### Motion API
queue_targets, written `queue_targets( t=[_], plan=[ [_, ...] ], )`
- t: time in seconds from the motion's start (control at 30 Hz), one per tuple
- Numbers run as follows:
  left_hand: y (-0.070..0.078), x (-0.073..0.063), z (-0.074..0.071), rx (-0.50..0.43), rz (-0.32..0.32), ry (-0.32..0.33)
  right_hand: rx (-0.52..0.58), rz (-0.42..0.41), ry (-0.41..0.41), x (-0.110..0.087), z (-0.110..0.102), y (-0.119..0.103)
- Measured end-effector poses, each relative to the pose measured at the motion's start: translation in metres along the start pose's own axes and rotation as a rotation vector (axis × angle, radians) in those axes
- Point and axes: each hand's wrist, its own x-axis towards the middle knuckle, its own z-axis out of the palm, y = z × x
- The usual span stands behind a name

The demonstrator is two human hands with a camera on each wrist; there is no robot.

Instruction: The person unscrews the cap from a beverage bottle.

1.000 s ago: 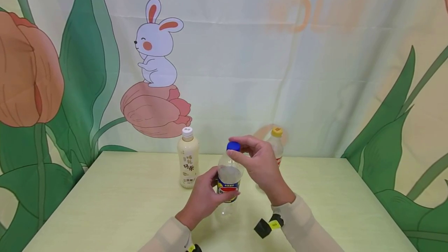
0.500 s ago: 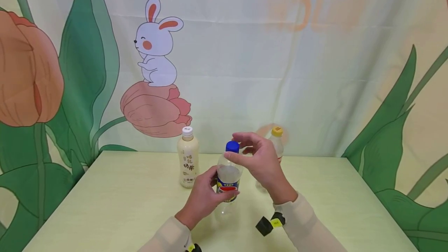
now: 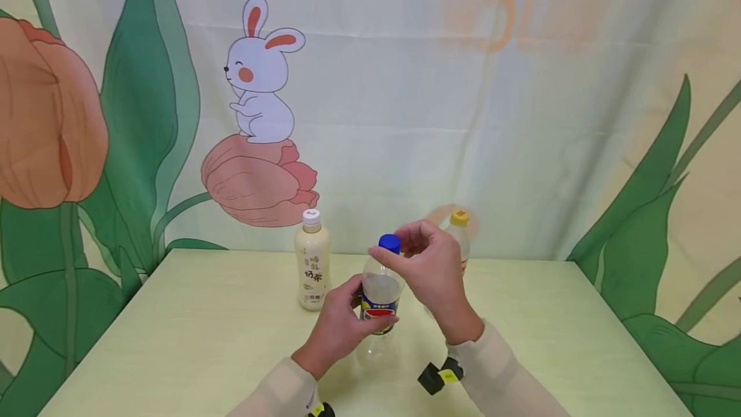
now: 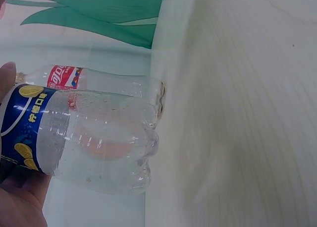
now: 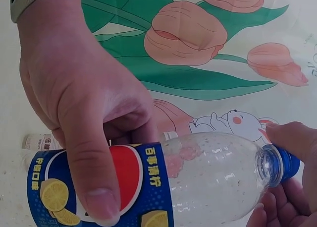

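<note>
A clear plastic soda bottle [image 3: 381, 288] with a blue lemon label stands about upright in front of me. My left hand [image 3: 341, 320] grips it round the label, thumb across the front, as the right wrist view also shows. At its top sits a blue bottle cap [image 3: 390, 243]. My right hand [image 3: 431, 266] holds this cap between thumb and curled fingers; in the right wrist view the thumb lies on one side of the cap [image 5: 288, 165], the fingers on the other. The bottle looks empty of drink. Whether its base [image 4: 148, 162] touches the table cannot be made out.
A cream milk tea bottle [image 3: 313, 269] with a white cap stands behind on the left. Behind my right hand stands a clear bottle with a yellow cap [image 3: 460, 217] and a red label [image 4: 63, 77]. The pale table [image 3: 191, 340] ends at a printed curtain [image 3: 370, 114].
My right hand's thumb and fingers have shifted round the blue cap, the fingers opening slightly and then closing in again. My left hand keeps its hold, and the bottle stays almost in place.
</note>
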Motion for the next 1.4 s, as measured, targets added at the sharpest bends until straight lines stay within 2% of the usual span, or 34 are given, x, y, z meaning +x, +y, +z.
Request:
queue_targets(
  t=[0.5,0.97,1.27,1.4],
  plan=[
    [-0.0014,0.0,-0.0002,-0.001,-0.016,0.001,0.103,0.022,-0.089,0.004,-0.0032,0.0046],
    [-0.0022,0.0009,0.0027,-0.001,-0.004,0.016,0.193,-0.025,-0.218,0.0061,-0.0058,0.0085],
    [-0.0024,0.0003,0.0037,-0.01,-0.019,0.012,0.17,0.02,-0.244,0.0069,-0.0088,0.0091],
    [-0.0037,-0.0001,0.0042,0.004,-0.025,0.005,0.121,0.061,-0.198,0.0071,-0.0073,0.0095]
  ],
)
